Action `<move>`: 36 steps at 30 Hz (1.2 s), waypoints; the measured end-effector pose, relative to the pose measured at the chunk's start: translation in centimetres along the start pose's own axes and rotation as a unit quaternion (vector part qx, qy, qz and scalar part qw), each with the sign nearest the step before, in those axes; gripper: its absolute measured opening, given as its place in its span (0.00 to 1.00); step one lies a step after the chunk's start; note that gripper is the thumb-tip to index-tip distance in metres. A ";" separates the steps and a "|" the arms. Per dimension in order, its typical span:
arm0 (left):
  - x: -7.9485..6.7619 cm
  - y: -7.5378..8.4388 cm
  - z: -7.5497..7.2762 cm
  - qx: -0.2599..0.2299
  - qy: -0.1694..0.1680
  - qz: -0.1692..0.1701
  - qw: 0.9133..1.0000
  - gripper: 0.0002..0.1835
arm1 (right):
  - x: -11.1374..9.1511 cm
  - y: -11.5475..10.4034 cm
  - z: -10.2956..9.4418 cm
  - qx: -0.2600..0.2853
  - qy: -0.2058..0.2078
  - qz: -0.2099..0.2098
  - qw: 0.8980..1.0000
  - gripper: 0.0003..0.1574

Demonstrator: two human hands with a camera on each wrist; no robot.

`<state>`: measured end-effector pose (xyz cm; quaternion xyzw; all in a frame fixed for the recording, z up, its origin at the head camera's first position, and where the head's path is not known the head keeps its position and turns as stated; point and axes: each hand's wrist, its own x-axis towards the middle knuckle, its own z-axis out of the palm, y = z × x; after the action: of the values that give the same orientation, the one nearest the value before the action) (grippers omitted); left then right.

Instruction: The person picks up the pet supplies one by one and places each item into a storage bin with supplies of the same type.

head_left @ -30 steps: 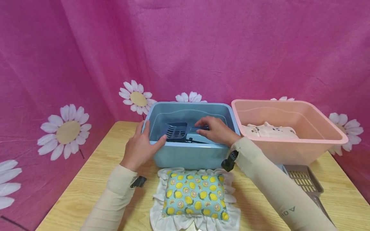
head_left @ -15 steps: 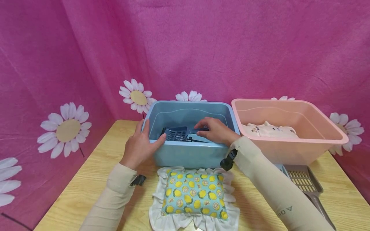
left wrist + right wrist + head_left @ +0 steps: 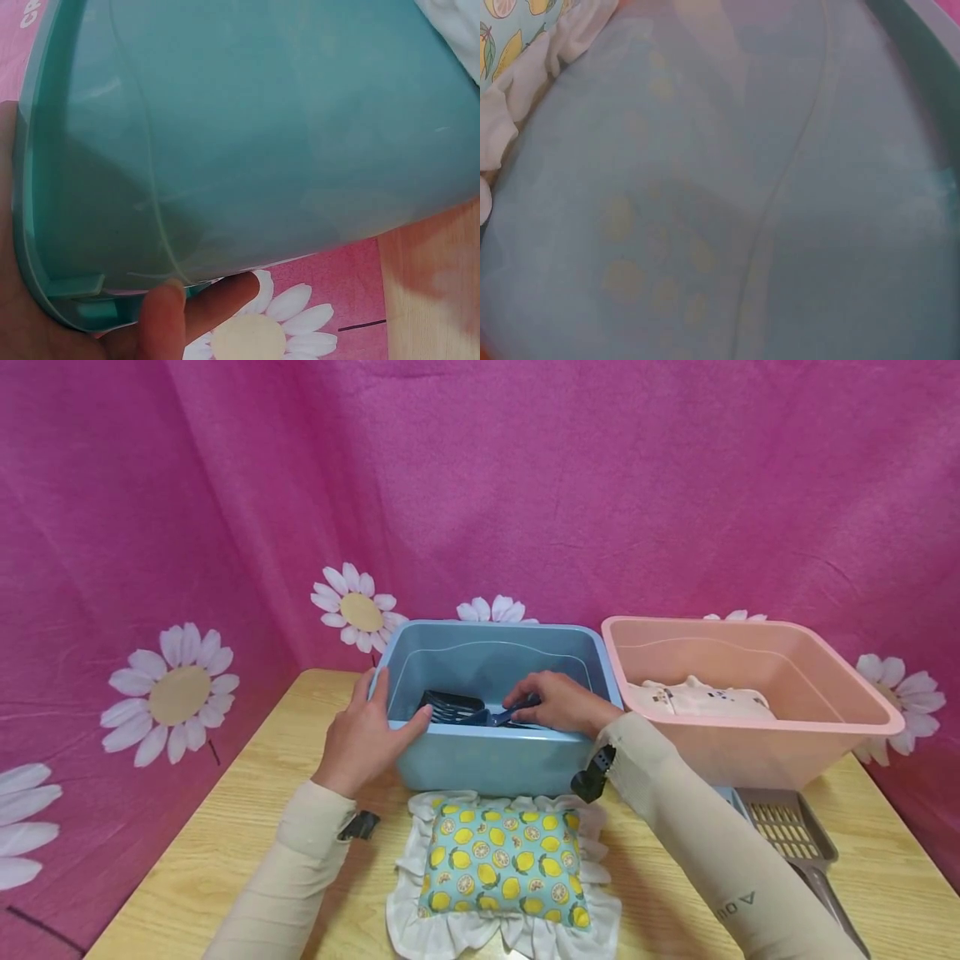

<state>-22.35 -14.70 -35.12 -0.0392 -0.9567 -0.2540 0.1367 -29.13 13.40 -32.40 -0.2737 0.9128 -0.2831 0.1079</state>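
"What does the head view give you that the wrist views don't?"

"The right hand [image 3: 558, 702]. It pinches the handle of a dark blue scoop [image 3: 517, 707] inside the blue tub [image 3: 495, 764]. The scoop's head dips toward the near wall, partly hidden by the rim, with a black slotted scoop [image 3: 453, 703] just beside it."

"And the left hand [image 3: 363, 735]?"

"Spread wide at the tub's near left corner, thumb on the near rim. The left wrist view adds a small moulded tab [image 3: 75, 286] under the rim and smooth, glossy plastic outside."

"The right wrist view?"

"Mostly the tub's near outer wall, with a faint lemon reflection, and the cushion's white ruffle at upper left. I can't make out that hand's grip there."

"So the cushion [image 3: 498, 864] lies in front?"

"Yes, on the wood-grain table [image 3: 187, 877]: a rectangular lemon print edged in gathered cloth."

"Other containers?"

"A pink tub [image 3: 750, 752] to the right, flaring toward its rim, holding a pale patterned cloth item [image 3: 708, 702]. Nearer, on the table, lies a brown slotted scoop [image 3: 783, 827]."
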 end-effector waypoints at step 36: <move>0.1 -0.1 0.2 -0.006 0.000 -0.004 1.000 0.52 | 0.1 0.0 0.0 0.011 -0.033 0.012 0.999 0.12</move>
<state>-22.47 -14.68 -35.30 -0.0357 -0.9553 -0.2602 0.1354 -29.19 13.31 -32.42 -0.2712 0.9086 -0.2830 0.1446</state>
